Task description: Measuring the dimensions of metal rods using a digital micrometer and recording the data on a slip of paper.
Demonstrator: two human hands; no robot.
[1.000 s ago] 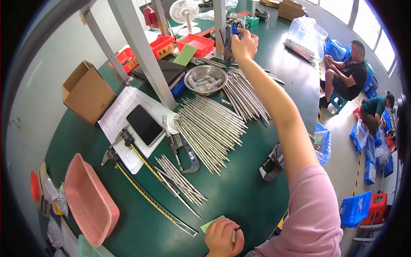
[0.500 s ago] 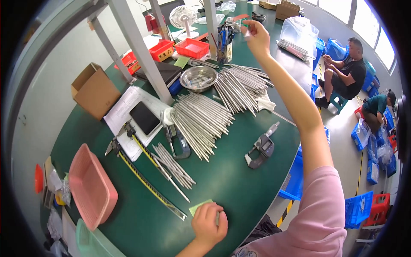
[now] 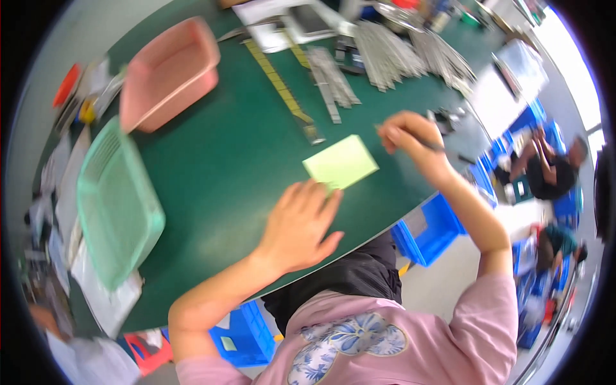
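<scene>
A pale yellow-green note sheet (image 3: 343,160) lies on the green table (image 3: 218,167). My left hand (image 3: 296,221) rests at its near edge, fingers stretched out, with the fingertips at the paper. To the right of the sheet, my right hand (image 3: 414,138) is closed on a dark pen (image 3: 463,156). The pen's rear end sticks out past the back of that hand, and its tip is blurred. Just beyond the right hand lies a micrometer (image 3: 446,119), partly smeared by motion.
Calipers (image 3: 276,80) and bundles of thin metal rods (image 3: 385,54) lie farther back, near a phone (image 3: 309,19). A pink basket (image 3: 170,77) and a green basket (image 3: 119,205) stand at left. Blue crates (image 3: 428,234) sit below the table edge; two people sit at right.
The view has swung down and left. My right hand has come back from the far side of the table and now holds a pen. My left hand has opened out beside the note sheet.
</scene>
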